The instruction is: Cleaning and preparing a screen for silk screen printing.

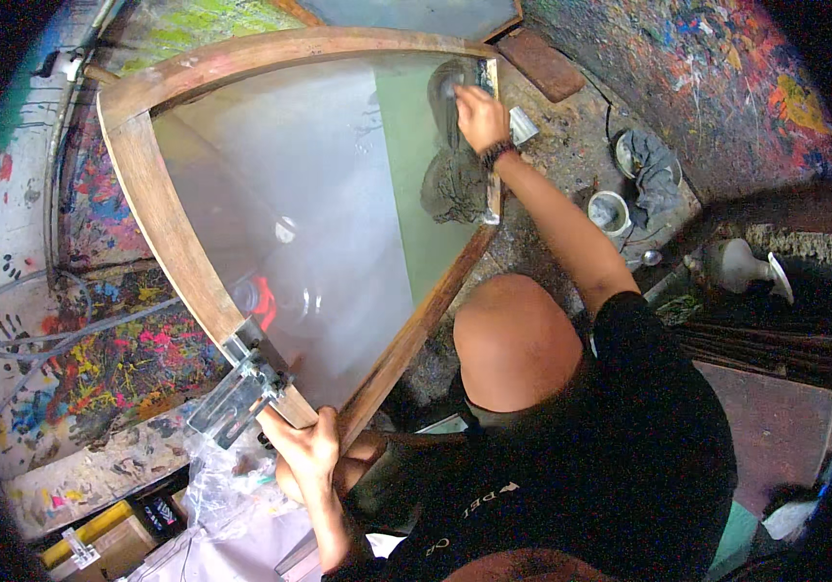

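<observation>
I have the screen (314, 184) mid-view: wooden frame, pale mesh, green strip toward its right edge. Dark wet smear (453, 184) runs on that strip, along the right edge. My right hand (474, 116) is at the smear's upper part, near the screen's upper right corner, fingers bunched; can't tell whether they pinch anything. My left hand (309, 444) is closed around the frame at the screen's bottom corner, just below the metal clamp (253, 380). Beyond the right edge, on the grey surface: brick (540, 66), white tub (609, 213), bowl with grey rag (656, 175).
</observation>
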`<action>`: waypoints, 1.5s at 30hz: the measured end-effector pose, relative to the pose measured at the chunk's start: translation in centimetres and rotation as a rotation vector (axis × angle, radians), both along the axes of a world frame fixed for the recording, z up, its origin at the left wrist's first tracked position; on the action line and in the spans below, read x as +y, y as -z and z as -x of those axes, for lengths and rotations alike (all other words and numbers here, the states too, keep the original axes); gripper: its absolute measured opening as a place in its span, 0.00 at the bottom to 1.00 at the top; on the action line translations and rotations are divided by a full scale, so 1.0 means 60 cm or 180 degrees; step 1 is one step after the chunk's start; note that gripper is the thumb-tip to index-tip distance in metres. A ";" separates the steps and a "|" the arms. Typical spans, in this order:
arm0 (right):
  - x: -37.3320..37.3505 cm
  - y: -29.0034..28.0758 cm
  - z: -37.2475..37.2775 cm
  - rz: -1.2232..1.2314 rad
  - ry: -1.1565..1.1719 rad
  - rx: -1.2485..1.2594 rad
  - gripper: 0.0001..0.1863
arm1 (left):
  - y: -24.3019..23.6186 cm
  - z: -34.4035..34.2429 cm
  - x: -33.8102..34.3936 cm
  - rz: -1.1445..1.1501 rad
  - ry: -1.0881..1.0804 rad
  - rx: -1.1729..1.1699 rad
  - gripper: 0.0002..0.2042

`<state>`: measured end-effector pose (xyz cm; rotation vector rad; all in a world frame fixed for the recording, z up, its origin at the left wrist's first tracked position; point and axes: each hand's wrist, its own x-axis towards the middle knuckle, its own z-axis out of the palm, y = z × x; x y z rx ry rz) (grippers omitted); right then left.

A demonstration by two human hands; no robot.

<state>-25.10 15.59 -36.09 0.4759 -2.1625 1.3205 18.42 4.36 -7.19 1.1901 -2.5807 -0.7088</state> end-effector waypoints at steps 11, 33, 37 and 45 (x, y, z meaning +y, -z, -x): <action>0.009 0.045 -0.062 -0.0169 -0.0181 -0.0788 0.11 | 0.009 -0.010 -0.006 -0.0009 -0.0167 0.0041 0.48; -0.029 0.009 -0.041 0.0265 -0.0172 0.0069 0.10 | 0.013 -0.014 -0.002 0.0027 -0.0116 0.0020 0.48; 0.000 0.058 -0.001 -0.0312 0.0094 -0.0573 0.12 | 0.014 -0.017 -0.004 -0.0053 -0.0058 0.0172 0.48; -0.002 0.096 0.000 -0.0160 0.0120 -0.0421 0.12 | 0.014 -0.024 -0.001 -0.0014 -0.0401 -0.0221 0.49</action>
